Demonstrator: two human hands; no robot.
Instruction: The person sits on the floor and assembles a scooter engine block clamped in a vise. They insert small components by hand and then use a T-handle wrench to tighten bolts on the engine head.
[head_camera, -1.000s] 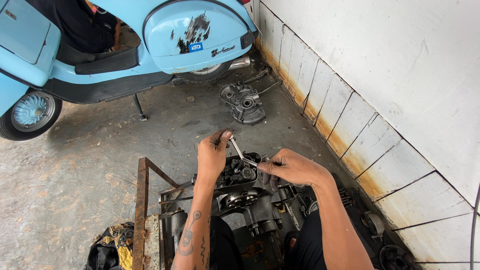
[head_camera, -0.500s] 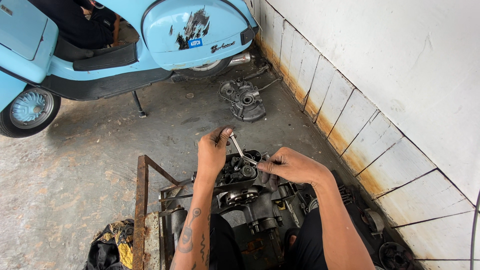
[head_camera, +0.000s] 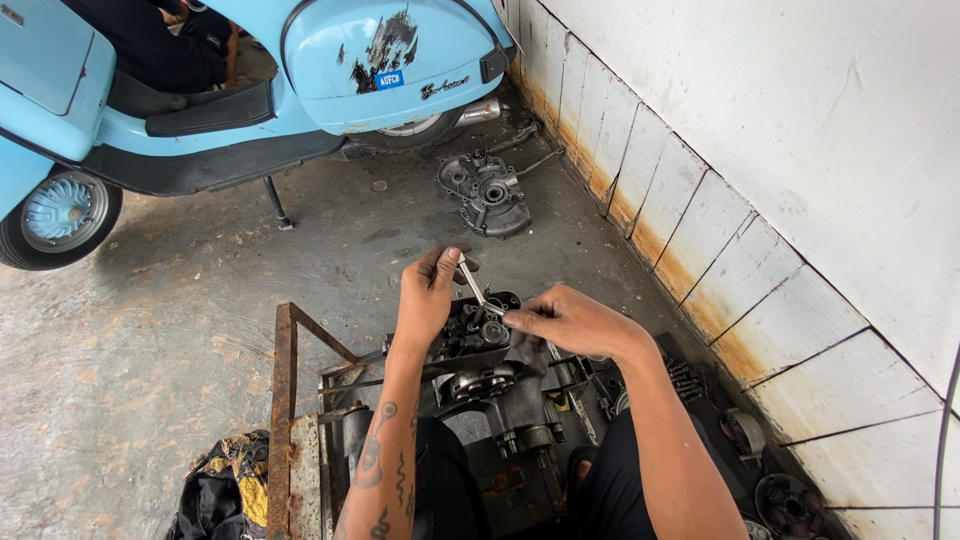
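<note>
From the head camera I look down on a dark, greasy engine (head_camera: 495, 385) sitting in a rusty metal stand (head_camera: 283, 400) on the concrete floor (head_camera: 150, 330). My left hand (head_camera: 430, 295) rests on the upper end of the engine, and its grip is closed around the top of a slim silver wrench (head_camera: 474, 285), thumb and fingers pinching the shaft. The wrench slants down to the right, its lower end meeting the engine just at the fingertips of my right hand (head_camera: 570, 320). That right hand lies across the engine's top, fingers drawn narrow toward the wrench's lower tip; I cannot tell whether they pinch the tool itself or a small part beneath it. My left forearm, marked with tattoos, runs up from the bottom of the view beside the stand. Beyond the hands, a separate grey engine casing (head_camera: 487, 192) lies on the floor near the tiled wall (head_camera: 700, 230). A light blue scooter (head_camera: 250, 90) stands on its kickstand across the top, with another person seated behind it, mostly hidden. A crumpled yellow and black rag (head_camera: 225, 490) lies at the foot of the stand, bottom left.
</note>
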